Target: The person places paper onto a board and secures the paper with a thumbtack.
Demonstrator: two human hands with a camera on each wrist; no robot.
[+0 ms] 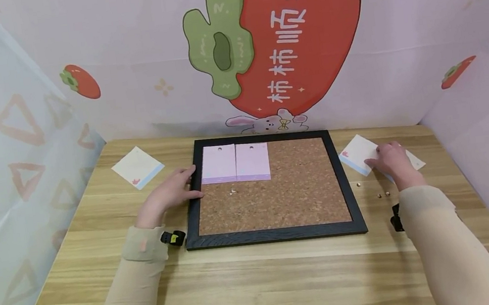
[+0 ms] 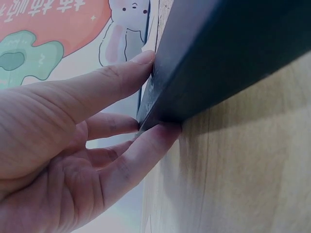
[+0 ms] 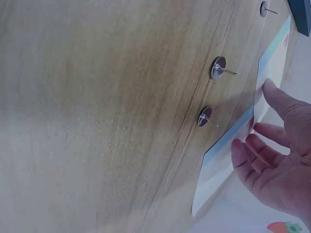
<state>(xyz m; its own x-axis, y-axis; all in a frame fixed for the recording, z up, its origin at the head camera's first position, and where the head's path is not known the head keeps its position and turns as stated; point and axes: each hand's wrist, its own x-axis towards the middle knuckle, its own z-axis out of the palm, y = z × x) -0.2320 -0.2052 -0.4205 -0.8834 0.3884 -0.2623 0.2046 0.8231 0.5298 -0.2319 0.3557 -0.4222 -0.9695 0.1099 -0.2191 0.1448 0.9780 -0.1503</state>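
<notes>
My left hand [image 1: 169,191] touches the left edge of a black-framed corkboard [image 1: 278,202], thumb and fingers spread apart against the frame. Two pink note sheets [image 1: 218,165] hang side by side at the board's upper left, each with a thumbtack near its top. To the right of the board, my right hand [image 1: 393,158] rests over two white note sheets with blue bands. Its thumb touches the left sheet [image 3: 273,68]; the loosely bent fingers lie at the right sheet [image 3: 216,167]. No pinch on either sheet is visible.
Three loose thumbtacks [image 3: 218,68] lie points-up on the wooden table [image 1: 261,288], between the board and my right wrist. Another white note sheet [image 1: 138,167] lies at the far left. Small pale bits [image 1: 233,191] sit on the cork. A printed cloth [image 1: 135,44] stands behind.
</notes>
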